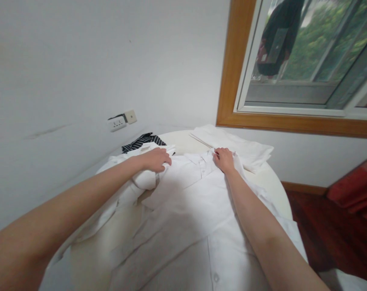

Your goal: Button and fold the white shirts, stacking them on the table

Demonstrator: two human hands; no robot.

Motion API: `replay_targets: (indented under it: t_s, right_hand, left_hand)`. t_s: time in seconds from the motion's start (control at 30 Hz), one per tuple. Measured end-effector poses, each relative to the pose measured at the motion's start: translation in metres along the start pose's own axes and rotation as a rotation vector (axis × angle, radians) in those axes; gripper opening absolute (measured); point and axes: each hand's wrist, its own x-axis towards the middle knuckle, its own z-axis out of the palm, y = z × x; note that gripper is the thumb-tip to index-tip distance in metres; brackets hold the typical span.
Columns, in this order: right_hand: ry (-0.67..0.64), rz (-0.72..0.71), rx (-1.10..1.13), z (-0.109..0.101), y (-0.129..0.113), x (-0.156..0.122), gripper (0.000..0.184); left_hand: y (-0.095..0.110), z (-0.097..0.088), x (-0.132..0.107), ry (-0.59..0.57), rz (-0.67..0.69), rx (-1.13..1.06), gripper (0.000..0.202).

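A white button-up shirt lies spread front side up, its collar toward the wall and its button strip running toward me. My left hand is at the shirt's left shoulder, with fingers bent down and closed on the cloth. The fingertips are partly hidden. At the right shoulder, beside the collar, my right hand has its fingers curled around the fabric. One white sleeve is bunched under and beside my left forearm. The other sleeve lies along my right forearm, partly covered by it.
The shirt rests on a round cream table against the wall. Folded white cloth lies at the back right, and a black-and-white striped cloth at the back left. A wall socket and a wood-framed window are beyond.
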Motion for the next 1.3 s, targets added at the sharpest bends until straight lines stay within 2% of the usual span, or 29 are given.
replay_targets:
  t_s: [0.2,0.37,0.5,0.67,0.77,0.87,0.93,0.97,1.03,1.13,1.2,1.3]
  right_hand:
    - [-0.009,0.003,0.008,0.0,0.002,0.0,0.022]
    - [-0.005,0.006,0.026,0.001,0.003,0.001,0.022]
    - [0.003,-0.004,0.032,-0.002,0.002,0.002,0.022]
    - [-0.044,0.006,0.019,-0.005,-0.003,0.004,0.023]
    - [-0.049,0.021,0.02,-0.015,-0.011,0.009,0.027]
    - [0.04,-0.059,0.066,-0.038,-0.033,0.017,0.035]
    - [0.052,-0.166,0.125,-0.056,-0.058,0.019,0.037]
    - [0.007,-0.237,0.166,-0.063,-0.074,0.017,0.037]
    - [-0.17,-0.446,0.276,-0.072,-0.108,0.008,0.037]
    - [-0.435,-0.733,0.338,-0.065,-0.157,-0.021,0.036]
    - [-0.435,-0.777,0.256,-0.052,-0.179,-0.044,0.03]
    - [-0.339,-0.754,0.172,-0.033,-0.194,-0.07,0.025]
  left_hand:
    - [-0.014,-0.012,0.004,-0.068,-0.075,0.026,0.033]
    - [-0.027,-0.021,0.0,-0.106,-0.125,0.093,0.021]
    - [-0.026,-0.018,-0.005,-0.058,-0.108,0.163,0.019]
    - [-0.022,-0.007,-0.007,-0.037,-0.043,0.059,0.03]
    - [-0.022,-0.006,-0.007,-0.048,-0.052,0.065,0.025]
    - [-0.023,-0.008,-0.008,-0.004,-0.066,0.089,0.014]
    - [-0.024,-0.008,-0.008,0.021,-0.05,0.097,0.011]
    - [-0.024,-0.008,-0.008,0.022,-0.038,0.106,0.012]
    - [-0.024,-0.007,-0.008,0.007,-0.018,0.133,0.013]
    - [-0.022,-0.006,-0.008,-0.016,-0.016,0.162,0.014]
    - [-0.019,-0.006,-0.008,-0.017,-0.03,0.159,0.014]
    - [-0.013,-0.006,-0.008,-0.019,-0.042,0.144,0.016]
